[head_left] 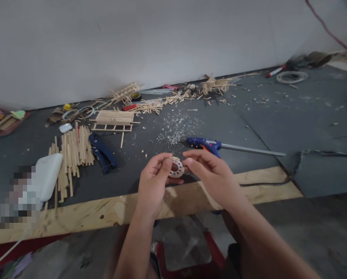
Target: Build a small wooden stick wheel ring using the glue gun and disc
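Both my hands meet over the front edge of the dark work surface (249, 116). My left hand (154, 174) and my right hand (209, 172) pinch a small white tape roll (176, 167) with a red core between their fingertips. Just behind my right hand lies a blue glue gun (204, 144) with a long glue stick (251, 150) sticking out to the right.
Blue cutting pliers (102, 153) and a bundle of wooden sticks (73, 149) lie at left, beside a white case (47, 174). A stick-built frame (113, 120), more stick models and scraps line the wall. A black cable (321, 155) runs at right. A plywood strip (109, 211) edges the front.
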Available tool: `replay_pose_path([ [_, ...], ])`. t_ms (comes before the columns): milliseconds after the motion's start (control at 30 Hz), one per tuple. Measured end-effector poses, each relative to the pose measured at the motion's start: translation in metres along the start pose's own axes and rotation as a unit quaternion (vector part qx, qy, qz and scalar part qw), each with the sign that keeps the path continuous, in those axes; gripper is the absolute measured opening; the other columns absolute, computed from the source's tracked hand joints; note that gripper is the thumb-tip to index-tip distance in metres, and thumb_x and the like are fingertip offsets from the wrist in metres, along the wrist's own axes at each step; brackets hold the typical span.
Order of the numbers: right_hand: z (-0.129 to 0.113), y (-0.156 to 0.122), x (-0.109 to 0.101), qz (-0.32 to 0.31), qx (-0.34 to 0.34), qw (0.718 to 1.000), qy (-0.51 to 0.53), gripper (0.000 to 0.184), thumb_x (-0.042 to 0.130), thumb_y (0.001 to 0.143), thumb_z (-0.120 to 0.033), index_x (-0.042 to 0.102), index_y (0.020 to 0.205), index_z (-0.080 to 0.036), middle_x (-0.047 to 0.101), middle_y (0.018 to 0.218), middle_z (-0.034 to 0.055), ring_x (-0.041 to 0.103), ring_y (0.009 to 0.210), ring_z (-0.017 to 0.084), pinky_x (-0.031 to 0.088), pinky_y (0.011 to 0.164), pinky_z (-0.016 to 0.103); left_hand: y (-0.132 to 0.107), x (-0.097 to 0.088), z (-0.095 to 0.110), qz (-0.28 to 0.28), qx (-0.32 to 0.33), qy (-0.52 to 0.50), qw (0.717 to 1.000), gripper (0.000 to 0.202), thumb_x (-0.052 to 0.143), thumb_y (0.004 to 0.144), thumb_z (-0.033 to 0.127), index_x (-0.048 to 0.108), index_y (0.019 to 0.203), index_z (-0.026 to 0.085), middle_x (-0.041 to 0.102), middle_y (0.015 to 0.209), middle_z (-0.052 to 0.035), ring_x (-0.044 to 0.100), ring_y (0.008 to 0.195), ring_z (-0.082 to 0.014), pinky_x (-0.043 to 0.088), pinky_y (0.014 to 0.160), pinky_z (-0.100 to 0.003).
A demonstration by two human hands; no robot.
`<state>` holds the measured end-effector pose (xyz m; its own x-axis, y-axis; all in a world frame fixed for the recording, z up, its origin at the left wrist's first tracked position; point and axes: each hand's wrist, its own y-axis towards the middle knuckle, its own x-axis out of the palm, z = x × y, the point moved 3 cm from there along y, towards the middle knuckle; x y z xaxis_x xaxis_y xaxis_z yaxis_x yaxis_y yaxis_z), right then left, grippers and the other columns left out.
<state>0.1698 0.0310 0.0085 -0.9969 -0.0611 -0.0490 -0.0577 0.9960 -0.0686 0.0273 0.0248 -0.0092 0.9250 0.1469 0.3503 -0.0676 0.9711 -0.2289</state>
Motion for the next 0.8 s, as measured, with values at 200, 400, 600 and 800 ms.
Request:
replay_pose_path([
  [200, -0.002, 0.008, -0.046, 0.06, 0.01, 0.996, -0.065, 0.02, 0.062, 0.081, -0.04, 0.069, 0.082, -0.021, 0.068, 0.076, 0.0018, 0.061, 0.071, 0.013, 0.047, 0.066, 0.024, 0.0, -0.005, 0.004, 0.002, -0.048, -0.06, 0.997, 0.028, 0.073, 0.073, 0.029, 0.063, 0.096, 0.016, 0.065, 0.072, -0.0007, 0.063, 0.06, -0.0129, 0.054, 0.042, -0.021],
  [400, 0.001, 0.014, -0.09, 0.135, 0.076, 0.982, -0.108, 0.021, 0.063, 0.078, -0.038, 0.068, 0.071, -0.02, 0.067, 0.074, 0.003, 0.059, 0.072, 0.015, 0.044, 0.074, 0.029, 0.0, -0.011, 0.008, -0.016, -0.076, -0.106, 0.991, 0.022, 0.069, 0.077, 0.022, 0.061, 0.096, 0.016, 0.065, 0.07, -0.0003, 0.063, 0.058, -0.0115, 0.051, 0.04, -0.017],
  [600, 0.011, 0.014, -0.094, 0.047, 0.205, 0.972, -0.107, 0.025, 0.062, 0.079, -0.04, 0.072, 0.077, -0.017, 0.071, 0.085, 0.01, 0.064, 0.077, 0.019, 0.048, 0.075, 0.033, 0.001, -0.013, 0.01, -0.032, -0.106, -0.153, 0.982, 0.017, 0.067, 0.079, 0.022, 0.061, 0.094, 0.016, 0.066, 0.07, -0.0003, 0.063, 0.056, -0.0095, 0.047, 0.038, -0.013],
  [800, 0.034, 0.027, -0.079, 0.068, 0.188, 0.979, -0.042, 0.023, 0.071, 0.072, -0.037, 0.069, 0.086, -0.019, 0.071, 0.077, 0.0043, 0.065, 0.066, 0.016, 0.05, 0.066, 0.028, 0.002, -0.015, 0.008, -0.037, -0.113, -0.163, 0.979, 0.015, 0.064, 0.082, 0.022, 0.06, 0.095, 0.016, 0.067, 0.071, -0.0004, 0.064, 0.056, -0.0092, 0.049, 0.039, -0.013],
])
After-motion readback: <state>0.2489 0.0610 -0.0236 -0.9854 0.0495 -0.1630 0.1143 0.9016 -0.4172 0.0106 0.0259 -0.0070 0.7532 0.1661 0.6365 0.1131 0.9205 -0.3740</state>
